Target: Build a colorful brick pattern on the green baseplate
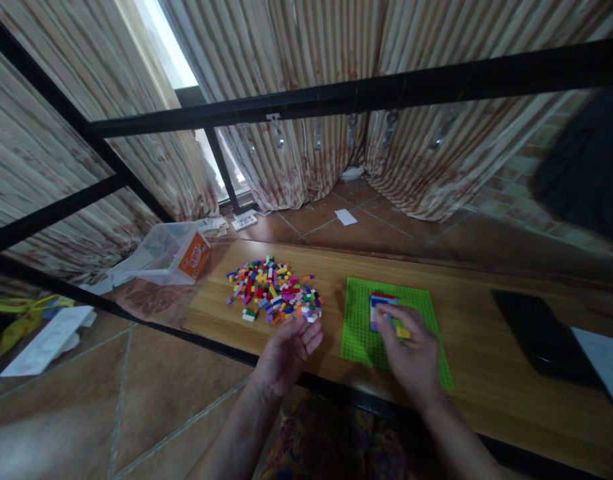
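My left hand (289, 350) is palm up at the near edge of a heap of small building bricks (273, 290). Its fingers are loosely curled and apart, with white and purple bricks just beyond the fingertips. Over a green studded baseplate (363, 340), my right hand (409, 347) has thumb and forefinger pinched together at a small built-up group of bricks (383, 301), blue, red, white and purple. The fingers hide what they hold, if anything. A yellow brick (403, 332) shows beside the right hand's fingers on the plate.
Both rest on a wooden tabletop (331, 267) with a dark frame edge. A clear plastic box (171, 257) with an orange label lies left of the heap. On the right are a black flat object (536, 333) and a white sheet (603, 360). Black bars (316, 100) cross behind.
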`<state>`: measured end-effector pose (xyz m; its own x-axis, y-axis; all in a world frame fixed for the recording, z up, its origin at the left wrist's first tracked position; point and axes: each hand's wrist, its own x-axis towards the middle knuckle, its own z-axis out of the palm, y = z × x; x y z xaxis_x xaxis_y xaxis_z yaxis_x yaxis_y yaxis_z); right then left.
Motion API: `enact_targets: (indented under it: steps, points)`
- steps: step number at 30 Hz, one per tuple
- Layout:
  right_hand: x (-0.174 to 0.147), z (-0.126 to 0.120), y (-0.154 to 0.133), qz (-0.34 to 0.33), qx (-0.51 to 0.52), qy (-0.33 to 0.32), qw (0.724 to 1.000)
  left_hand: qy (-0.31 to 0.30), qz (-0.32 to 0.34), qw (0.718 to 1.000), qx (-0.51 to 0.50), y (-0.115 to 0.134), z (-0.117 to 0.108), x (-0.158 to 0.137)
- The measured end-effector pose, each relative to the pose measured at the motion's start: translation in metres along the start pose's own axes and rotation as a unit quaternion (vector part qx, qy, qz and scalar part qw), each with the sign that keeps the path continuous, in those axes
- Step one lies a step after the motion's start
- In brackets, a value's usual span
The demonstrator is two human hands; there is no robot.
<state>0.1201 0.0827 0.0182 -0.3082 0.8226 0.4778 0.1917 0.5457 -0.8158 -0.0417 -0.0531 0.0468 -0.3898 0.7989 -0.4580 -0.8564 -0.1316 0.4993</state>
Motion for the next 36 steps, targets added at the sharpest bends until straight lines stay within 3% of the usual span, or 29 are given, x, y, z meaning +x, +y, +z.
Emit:
enact_targets:
  steps: [3,5,9,16,23,26,28,30,33,36]
  points:
    - [-0.018,0.019,-0.040,0.051,0.107,-0.143,0.983,-0.026,0.004,1.000,-0.002,-0.014,0.007,-0.005]
    - [-0.025,0.029,-0.054,0.102,0.163,-0.165,0.967,-0.045,0.003,0.999,0.009,-0.021,0.010,-0.008]
    - [-0.030,0.038,-0.056,0.181,0.239,-0.156,0.941,-0.045,0.016,0.998,0.039,-0.028,0.011,-0.012]
    - [-0.034,0.035,-0.053,0.219,0.298,-0.182,0.911,-0.053,0.085,0.980,0.171,-0.023,0.005,-0.013]
    - [-0.036,0.040,-0.052,0.267,0.326,-0.207,0.883,-0.062,0.050,0.984,0.160,-0.020,-0.002,-0.011]
    - [-0.036,0.043,-0.042,0.245,0.262,-0.205,0.910,-0.042,0.031,0.991,0.125,-0.018,-0.007,-0.009]
    - [-0.032,0.045,-0.034,0.186,0.151,-0.205,0.949,-0.017,0.025,0.994,0.108,-0.017,-0.012,-0.008]
    - [-0.024,0.046,-0.028,0.100,0.000,-0.234,0.967,0.007,0.023,0.994,0.104,-0.016,-0.018,-0.007]
    - [-0.011,0.048,-0.022,-0.004,-0.190,-0.301,0.935,0.034,0.019,0.994,0.106,-0.016,-0.027,-0.009]
    - [-0.003,0.052,-0.019,-0.036,-0.270,-0.340,0.900,0.051,0.019,0.993,0.107,-0.016,-0.033,-0.012]
